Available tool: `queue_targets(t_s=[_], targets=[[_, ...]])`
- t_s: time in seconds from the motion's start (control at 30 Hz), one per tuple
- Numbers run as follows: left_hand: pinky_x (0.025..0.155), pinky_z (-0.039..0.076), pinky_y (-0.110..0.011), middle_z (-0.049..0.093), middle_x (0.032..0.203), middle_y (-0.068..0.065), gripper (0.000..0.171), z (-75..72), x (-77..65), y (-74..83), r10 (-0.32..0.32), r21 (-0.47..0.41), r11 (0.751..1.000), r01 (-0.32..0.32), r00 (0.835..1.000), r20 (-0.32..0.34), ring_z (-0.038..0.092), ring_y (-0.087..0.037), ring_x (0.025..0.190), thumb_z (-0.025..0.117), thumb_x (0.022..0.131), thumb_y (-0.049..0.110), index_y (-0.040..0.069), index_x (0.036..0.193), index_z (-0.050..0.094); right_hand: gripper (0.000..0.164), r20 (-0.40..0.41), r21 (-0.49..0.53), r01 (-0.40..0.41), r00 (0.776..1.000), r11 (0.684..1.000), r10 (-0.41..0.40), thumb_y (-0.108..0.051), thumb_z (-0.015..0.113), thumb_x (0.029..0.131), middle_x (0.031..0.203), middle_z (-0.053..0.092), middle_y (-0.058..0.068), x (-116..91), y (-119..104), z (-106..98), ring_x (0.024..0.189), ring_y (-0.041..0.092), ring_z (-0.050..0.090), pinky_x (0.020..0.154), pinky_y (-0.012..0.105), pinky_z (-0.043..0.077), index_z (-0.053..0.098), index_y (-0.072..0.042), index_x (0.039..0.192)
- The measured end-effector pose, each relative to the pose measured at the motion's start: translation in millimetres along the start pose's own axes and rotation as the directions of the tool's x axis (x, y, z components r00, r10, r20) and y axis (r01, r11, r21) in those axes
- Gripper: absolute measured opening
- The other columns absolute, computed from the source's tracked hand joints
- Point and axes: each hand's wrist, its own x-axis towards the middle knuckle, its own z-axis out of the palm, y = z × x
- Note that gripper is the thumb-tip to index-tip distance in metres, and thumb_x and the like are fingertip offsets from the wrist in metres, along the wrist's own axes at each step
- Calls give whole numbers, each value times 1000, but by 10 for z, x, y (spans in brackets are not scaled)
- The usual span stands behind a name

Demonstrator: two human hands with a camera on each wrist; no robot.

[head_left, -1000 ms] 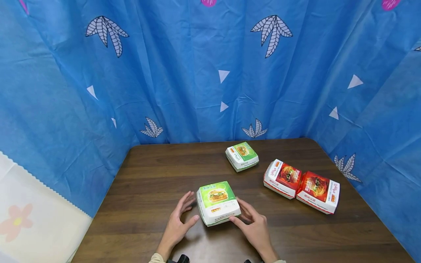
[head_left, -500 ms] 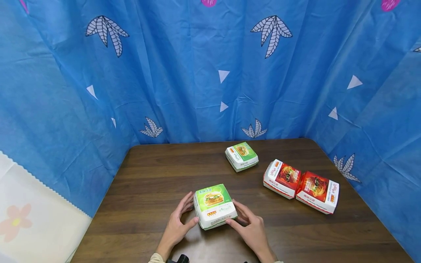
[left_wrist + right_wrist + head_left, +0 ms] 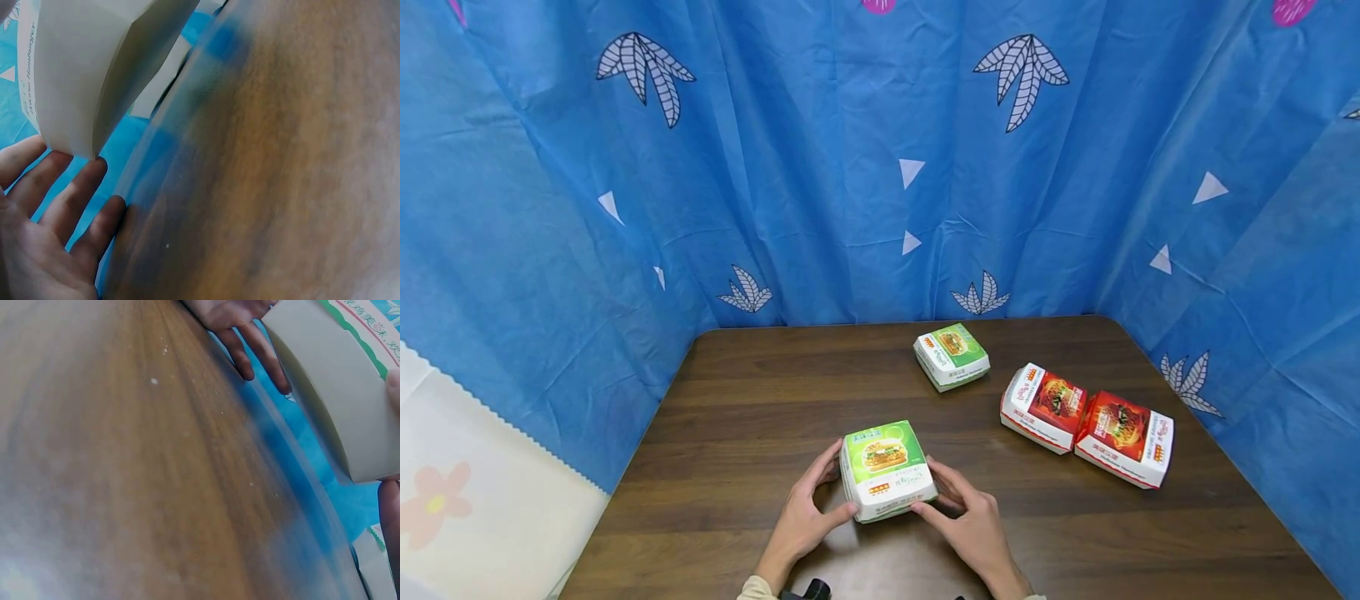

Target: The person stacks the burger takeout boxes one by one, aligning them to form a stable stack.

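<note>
Between my two hands, a green and white cardboard burger box (image 3: pixel 883 483) is held tilted above the table, with a burger picture on its lid. My left hand (image 3: pixel 803 515) has its thumb at the box's front left corner and its fingers along the left side. In the left wrist view, fingertips touch the lower edge of the box (image 3: pixel 78 81). My right hand (image 3: pixel 972 527) pinches the front right corner, thumb in front and fingers on the right side. The right wrist view shows the plain underside of the box (image 3: pixel 331 394) raised off the table.
A second green burger box (image 3: pixel 952 357) stands near the table's back edge. Two red burger boxes, a left one (image 3: pixel 1045 408) and a right one (image 3: pixel 1124 438), sit side by side at right. A blue curtain (image 3: pixel 880 208) surrounds the brown wooden table (image 3: pixel 737 400).
The held box has shifted slightly left and toward me, turning a little. Its left side has come against my left hand, which was apart from it at first.
</note>
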Motion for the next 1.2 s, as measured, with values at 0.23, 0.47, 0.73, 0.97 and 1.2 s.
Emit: queue_targets(t_s=[0.23,0.47,0.73,0.97,1.2], targets=[[102,52,-34,53,154,-5,96,-3,-5,-12,8,29,1000,-9,1000,18,61,-13,125,87,78,33,20,160,39,60,8,-5,48,999,999,-48,-15,91,78,128,72,10,4,14,6,111,16,72,73,22,62,68,-18,133],[102,52,-34,50,156,-6,100,-1,7,-5,-4,56,998,3,999,31,59,-13,126,88,77,35,20,161,37,57,32,13,78,996,997,-79,-14,89,80,125,73,15,6,9,4,110,15,72,72,24,62,68,-14,133],[102,53,-33,52,154,-6,100,5,14,19,-20,58,998,19,1000,22,59,-11,125,88,76,35,21,161,38,57,50,27,75,996,997,-76,-13,88,81,125,73,15,2,29,-4,111,13,72,72,24,62,68,-14,134],[101,53,-32,53,152,-5,99,-4,14,5,2,46,999,-3,1000,19,60,-10,122,89,76,33,21,160,39,54,55,38,66,996,997,-68,-13,87,82,126,72,15,11,36,-17,112,11,71,72,26,63,68,-12,132],[101,52,-32,53,153,-4,99,-4,18,16,-19,39,999,18,1000,16,60,-10,122,89,75,32,16,160,40,53,43,31,97,994,995,-99,-10,87,83,127,72,15,21,35,-28,113,13,71,73,26,63,68,-10,132]])
